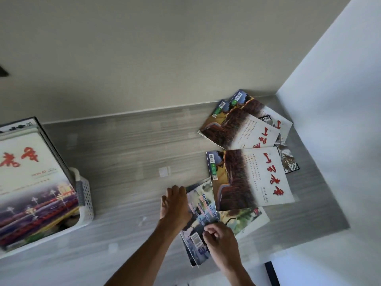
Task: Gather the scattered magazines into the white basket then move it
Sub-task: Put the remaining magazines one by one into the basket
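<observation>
A white perforated basket (85, 200) stands at the left of the grey tabletop (134, 145), with magazines (31, 182) stacked in it. Several more magazines lie scattered at the right: two overlapping at the back (237, 126), one with red characters (251, 178) in front of them. A blue magazine titled "Never Say Never" (201, 221) lies nearest me. My left hand (175, 205) presses on its left edge with fingers spread. My right hand (220, 240) pinches its near part, lifting the pages.
A landscape-cover magazine (245, 219) lies partly under the blue one and the red-lettered one. A dark-covered booklet (288, 162) peeks out at the far right. A beige wall runs behind the table, a white wall at the right. A dark object (272, 273) sits at the bottom right.
</observation>
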Demonstrator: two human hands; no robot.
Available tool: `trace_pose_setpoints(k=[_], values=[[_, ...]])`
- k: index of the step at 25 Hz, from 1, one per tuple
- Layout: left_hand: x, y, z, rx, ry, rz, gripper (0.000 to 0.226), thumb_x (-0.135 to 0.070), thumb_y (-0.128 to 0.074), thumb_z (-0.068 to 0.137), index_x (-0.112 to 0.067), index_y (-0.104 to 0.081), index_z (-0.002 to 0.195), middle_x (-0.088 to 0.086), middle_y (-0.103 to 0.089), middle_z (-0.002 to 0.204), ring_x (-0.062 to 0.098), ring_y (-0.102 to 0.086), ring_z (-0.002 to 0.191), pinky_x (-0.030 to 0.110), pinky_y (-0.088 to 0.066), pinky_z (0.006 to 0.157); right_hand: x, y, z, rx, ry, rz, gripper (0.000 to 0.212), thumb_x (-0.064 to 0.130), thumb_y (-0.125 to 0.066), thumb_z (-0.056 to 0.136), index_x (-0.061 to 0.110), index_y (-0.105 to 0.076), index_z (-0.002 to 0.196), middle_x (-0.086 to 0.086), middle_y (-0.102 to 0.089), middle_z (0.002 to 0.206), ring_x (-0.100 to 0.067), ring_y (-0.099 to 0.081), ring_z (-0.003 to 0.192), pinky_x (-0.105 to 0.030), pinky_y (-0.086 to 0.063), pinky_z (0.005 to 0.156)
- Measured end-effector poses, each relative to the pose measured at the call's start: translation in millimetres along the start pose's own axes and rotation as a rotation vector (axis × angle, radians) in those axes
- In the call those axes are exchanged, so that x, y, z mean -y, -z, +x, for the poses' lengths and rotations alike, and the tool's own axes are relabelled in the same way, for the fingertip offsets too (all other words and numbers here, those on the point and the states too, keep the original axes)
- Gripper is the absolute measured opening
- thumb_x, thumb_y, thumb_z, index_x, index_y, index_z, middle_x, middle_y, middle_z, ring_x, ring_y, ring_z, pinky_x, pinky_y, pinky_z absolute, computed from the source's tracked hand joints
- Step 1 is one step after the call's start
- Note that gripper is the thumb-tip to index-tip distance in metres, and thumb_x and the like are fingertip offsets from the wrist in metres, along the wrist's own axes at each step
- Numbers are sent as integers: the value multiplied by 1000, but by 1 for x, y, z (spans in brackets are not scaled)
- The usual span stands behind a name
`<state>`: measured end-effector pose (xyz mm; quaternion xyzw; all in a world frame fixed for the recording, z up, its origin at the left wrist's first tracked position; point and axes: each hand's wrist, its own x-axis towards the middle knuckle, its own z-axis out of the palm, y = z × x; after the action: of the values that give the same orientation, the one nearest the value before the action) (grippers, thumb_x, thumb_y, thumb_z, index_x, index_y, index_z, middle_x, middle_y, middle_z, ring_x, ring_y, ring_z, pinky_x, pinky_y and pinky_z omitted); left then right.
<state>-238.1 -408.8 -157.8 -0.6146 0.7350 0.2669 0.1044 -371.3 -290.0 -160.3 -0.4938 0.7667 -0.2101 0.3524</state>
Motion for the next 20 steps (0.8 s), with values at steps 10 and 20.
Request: trace_pose_setpoints(k=[10, 20], values=[[111, 73, -25, -100, -129, -698, 11, -24, -49, 98, -33, -56, 98, 2, -69, 81, 17, -64, 65, 42, -50, 55, 35, 7, 26, -40, -268, 300, 6, 17, -70, 85, 21, -70, 90, 0, -73, 87, -19, -69, 74, -35, -55, 65], [230, 144, -119, -796, 139, -881, 9, -14, -70, 83, -6, -66, 80, 4, -67, 60, 13, -60, 48, 25, -46, 42, 243, -46, 62, 269, 285, 699, 11, 3, -60, 92, 10, -67, 94, 4, -62, 57, -6, -52, 45, -22, -46, 43]])
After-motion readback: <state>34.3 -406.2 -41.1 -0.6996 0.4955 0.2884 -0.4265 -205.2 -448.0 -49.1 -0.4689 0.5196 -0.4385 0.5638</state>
